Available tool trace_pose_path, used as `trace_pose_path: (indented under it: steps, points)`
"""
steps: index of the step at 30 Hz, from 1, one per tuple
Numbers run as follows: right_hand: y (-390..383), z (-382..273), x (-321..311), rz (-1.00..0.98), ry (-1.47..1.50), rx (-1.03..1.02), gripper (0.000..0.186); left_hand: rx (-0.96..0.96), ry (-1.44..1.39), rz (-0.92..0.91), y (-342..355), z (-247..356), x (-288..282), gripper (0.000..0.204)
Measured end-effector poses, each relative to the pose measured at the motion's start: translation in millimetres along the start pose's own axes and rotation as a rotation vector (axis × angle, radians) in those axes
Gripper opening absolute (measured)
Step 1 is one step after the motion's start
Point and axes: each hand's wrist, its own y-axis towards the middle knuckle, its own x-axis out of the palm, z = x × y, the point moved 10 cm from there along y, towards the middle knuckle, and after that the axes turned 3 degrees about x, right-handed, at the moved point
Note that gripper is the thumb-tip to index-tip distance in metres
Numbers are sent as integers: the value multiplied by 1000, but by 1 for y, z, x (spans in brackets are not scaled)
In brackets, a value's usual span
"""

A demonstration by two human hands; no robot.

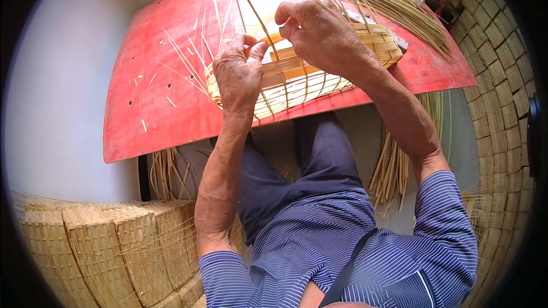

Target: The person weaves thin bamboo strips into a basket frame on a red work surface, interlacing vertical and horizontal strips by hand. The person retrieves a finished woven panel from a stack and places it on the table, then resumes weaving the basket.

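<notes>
A partly woven bamboo basket (pixel 302 88) lies near the front edge of the red table, its long side toward me. Upright strips stick out of its top. At the basket's left end, my left hand (pixel 238 71) is closed, thumb and fingers pinching a flat bamboo strip (pixel 276 38) along the upper edge. My right hand (pixel 322 31) is held over the middle of the basket, fingers curled and thumb pressed in. Whatever the right fingertips hold is hidden.
Long loose strips (pixel 399 8) lie in a bundle across the table's far side. Short offcuts dot the red tabletop (pixel 142 85). Woven baskets (pixel 97 245) are stacked at lower left, and more (pixel 494 80) line the right side. Strips (pixel 394 165) hang below the table.
</notes>
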Motion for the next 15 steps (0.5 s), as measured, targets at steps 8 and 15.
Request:
trace_pose_path:
  steps: [8, 15]
  points:
    - [15, 9, 6, -114, 1, -4, 12, 44, 4, 29, -1, -3, -1, 18]
    - [3, 25, 18, -207, -133, 36, 14, 91, 50, -11, -6, 0, 2, 21]
